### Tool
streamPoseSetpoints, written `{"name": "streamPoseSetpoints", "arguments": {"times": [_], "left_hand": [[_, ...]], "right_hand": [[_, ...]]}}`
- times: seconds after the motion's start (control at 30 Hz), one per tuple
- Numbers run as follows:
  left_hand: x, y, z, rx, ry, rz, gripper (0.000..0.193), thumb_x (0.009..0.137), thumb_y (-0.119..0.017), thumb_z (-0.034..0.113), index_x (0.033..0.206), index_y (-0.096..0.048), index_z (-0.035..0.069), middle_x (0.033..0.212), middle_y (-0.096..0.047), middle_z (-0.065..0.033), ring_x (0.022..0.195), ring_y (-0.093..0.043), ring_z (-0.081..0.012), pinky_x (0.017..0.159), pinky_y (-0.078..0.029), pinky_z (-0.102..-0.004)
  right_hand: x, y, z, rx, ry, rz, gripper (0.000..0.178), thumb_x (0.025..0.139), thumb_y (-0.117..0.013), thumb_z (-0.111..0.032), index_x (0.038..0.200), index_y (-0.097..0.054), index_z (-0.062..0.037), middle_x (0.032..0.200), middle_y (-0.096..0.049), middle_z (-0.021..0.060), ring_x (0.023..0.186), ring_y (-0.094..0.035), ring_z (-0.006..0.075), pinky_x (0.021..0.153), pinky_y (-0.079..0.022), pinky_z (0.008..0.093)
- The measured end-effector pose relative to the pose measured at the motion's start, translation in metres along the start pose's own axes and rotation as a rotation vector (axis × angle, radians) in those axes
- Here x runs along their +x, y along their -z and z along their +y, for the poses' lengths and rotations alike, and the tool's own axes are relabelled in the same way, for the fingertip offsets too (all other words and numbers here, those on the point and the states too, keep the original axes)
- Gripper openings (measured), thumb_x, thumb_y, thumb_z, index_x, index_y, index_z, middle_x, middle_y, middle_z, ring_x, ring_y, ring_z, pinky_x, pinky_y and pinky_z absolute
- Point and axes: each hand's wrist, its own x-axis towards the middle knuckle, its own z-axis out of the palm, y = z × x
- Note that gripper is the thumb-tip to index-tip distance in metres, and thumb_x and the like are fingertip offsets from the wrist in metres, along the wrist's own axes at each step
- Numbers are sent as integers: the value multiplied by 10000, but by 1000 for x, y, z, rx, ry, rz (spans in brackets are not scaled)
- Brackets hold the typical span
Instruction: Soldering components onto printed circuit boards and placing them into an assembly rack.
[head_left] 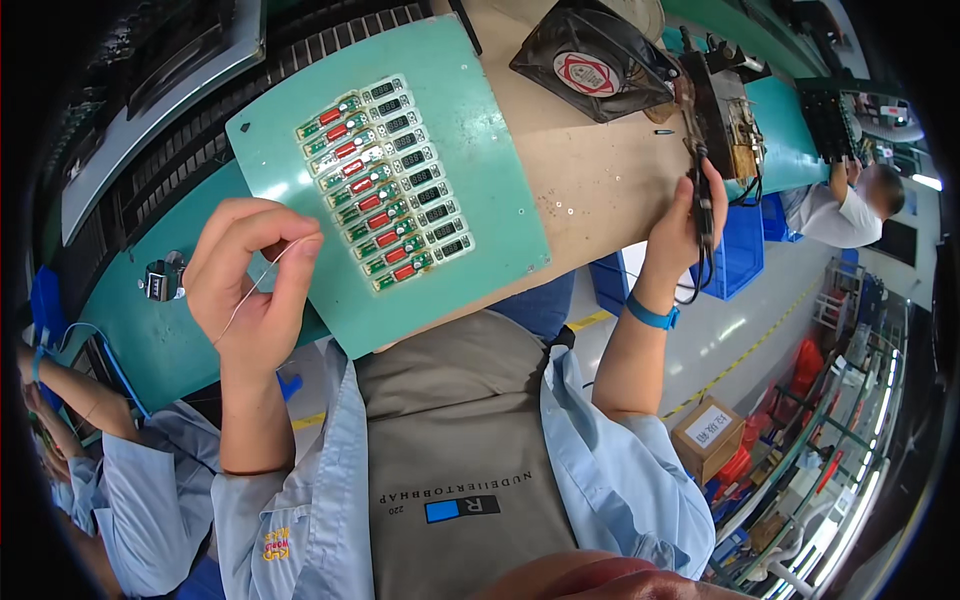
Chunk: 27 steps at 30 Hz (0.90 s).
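Pinched between thumb and forefinger, a thin silvery solder wire (240, 302) runs down across the palm of my left hand (250, 280). This hand is just off the left edge of a green panel (480, 160). Set into the panel are several small circuit boards (385, 240) with red parts and black display blocks. My right hand (685, 220) is closed around the dark handle of a soldering iron (704, 195), away to the right of the panel. The iron points up toward a worn metal holder (735, 125), and its cable hangs below the hand.
A black fan (595, 65) stands at the back of the brown work surface (580, 185), where small specks lie. Blue bins (735, 260) are below at right. A small metal item (160, 280) sits at left. Co-workers (845, 205) sit at far right and lower left.
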Motion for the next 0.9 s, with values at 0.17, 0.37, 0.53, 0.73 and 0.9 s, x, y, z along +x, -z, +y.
{"name": "streamPoseSetpoints", "arguments": {"times": [0.17, 0.37, 0.53, 0.73, 0.9], "left_hand": [[-3, 3, 0, 24, -4, 3, 120, 784, -718, -83, 883, -720, -15, 938, -666, -77, 733, -537, -141, 647, -449, -242], [1, -1, -1, 32, -12, -4, 133, 779, -717, -89, 890, -717, -15, 936, -668, -84, 742, -542, -146, 651, -450, -244], [4, 0, -4, 24, -44, -4, 144, 777, -715, -93, 898, -715, -16, 935, -669, -93, 754, -550, -158, 655, -453, -248], [2, 2, -2, 41, -53, 15, 144, 777, -715, -94, 899, -716, -18, 935, -672, -103, 772, -562, -175, 661, -459, -252], [4, 4, -2, 93, -82, 25, 142, 757, -743, -83, 882, -732, -18, 928, -680, -97, 734, -563, -163, 640, -464, -248]], "right_hand": [[-12, 10, 6, 155, -121, 106, 325, 1010, -615, -121, 1322, -615, -30, 1124, -732, 142, 1010, -675, 212, 864, -527, 309], [-21, 48, -1, 741, -306, 168, 380, 1018, -672, -265, 1326, -605, -53, 1139, -724, 156, 1003, -683, 209, 834, -519, 299], [-29, 64, -10, 1117, -271, 153, 460, 1036, -637, -409, 1357, -599, -82, 1145, -724, 152, 1049, -666, 215, 861, -499, 302], [-39, 56, -31, 1192, -289, 162, 482, 1023, -637, -483, 1333, -595, -117, 1138, -700, 158, 1023, -658, 212, 846, -492, 316], [-53, 53, -61, 1085, -114, 9, 446, 996, -677, -445, 1276, -602, -106, 1115, -674, 174, 926, -638, 214, 801, -503, 343]]}}
